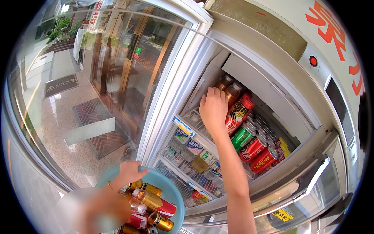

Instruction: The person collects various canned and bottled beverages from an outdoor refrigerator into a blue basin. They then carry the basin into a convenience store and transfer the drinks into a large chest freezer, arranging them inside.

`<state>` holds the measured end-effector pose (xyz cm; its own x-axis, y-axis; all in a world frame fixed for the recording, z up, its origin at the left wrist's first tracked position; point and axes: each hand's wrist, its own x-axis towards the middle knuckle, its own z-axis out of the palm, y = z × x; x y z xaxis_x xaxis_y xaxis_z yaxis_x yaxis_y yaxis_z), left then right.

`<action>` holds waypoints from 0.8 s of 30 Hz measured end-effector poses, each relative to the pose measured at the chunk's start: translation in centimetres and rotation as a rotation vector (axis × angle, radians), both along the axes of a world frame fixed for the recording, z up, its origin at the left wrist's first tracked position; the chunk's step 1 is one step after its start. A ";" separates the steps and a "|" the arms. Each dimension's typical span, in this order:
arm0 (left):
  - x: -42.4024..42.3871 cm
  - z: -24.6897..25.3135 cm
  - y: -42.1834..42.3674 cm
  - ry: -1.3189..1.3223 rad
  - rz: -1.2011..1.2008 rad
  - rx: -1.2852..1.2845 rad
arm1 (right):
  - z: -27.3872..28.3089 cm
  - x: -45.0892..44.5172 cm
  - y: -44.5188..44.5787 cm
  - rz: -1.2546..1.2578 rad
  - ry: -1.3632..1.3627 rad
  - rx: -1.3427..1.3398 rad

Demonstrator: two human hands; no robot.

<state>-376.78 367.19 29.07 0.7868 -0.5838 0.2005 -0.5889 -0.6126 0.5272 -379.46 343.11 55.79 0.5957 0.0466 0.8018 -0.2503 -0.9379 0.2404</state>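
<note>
My right hand (214,109) reaches into the top shelf of an upright drinks cooler, its fingers curled beside amber drink bottles (233,91). The hand hides whatever lies under its palm, so a grip cannot be told. Right of it stand a red bottle (240,109), a green can (243,136) and red cans (264,159). My left hand (131,172), with a bracelet at the wrist, grips the rim of a light blue plastic basin (178,191). Inside the basin lie gold cans (160,221), clear-capped bottles (137,204) and a red-and-gold package (166,208). A blurred patch covers my left forearm.
Lower wire shelves hold water bottles (190,149) behind a price rail (183,126). The open glass door (96,131) fills the left side; a mat (99,125) and a shop entrance show through it. Another door with a white handle (318,177) stands at right.
</note>
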 end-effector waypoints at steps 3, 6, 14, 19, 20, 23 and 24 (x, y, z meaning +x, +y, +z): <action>-0.6 -0.7 -0.9 -0.078 -0.037 -0.064 | 3.5 5.5 -7.5 -0.661 0.258 -0.139; -0.4 -1.2 -0.8 -0.108 -0.050 -0.094 | 3.8 7.0 -10.8 -0.891 0.189 0.107; -0.1 -1.0 0.0 -0.076 0.011 -0.022 | 0.8 6.4 -4.8 -0.262 -0.203 0.121; 0.0 -0.8 -1.0 -0.072 -0.030 -0.041 | -0.6 3.8 -5.0 -0.021 -0.170 0.300; 0.1 -0.6 -0.6 -0.051 -0.010 -0.038 | 0.1 2.6 -3.6 0.050 -0.220 0.303; 0.0 -0.1 -1.6 -0.013 0.017 0.101 | 1.5 -4.2 1.6 0.257 -0.369 0.307; 0.0 -0.6 -2.2 0.007 0.000 0.104 | 0.7 -6.4 2.8 0.389 -0.421 0.366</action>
<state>-376.75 365.01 28.42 0.7878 -0.6013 0.1335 -0.5857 -0.6642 0.4646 -385.91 345.94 56.47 0.2238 -0.1243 0.9667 0.1191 -0.9809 -0.1537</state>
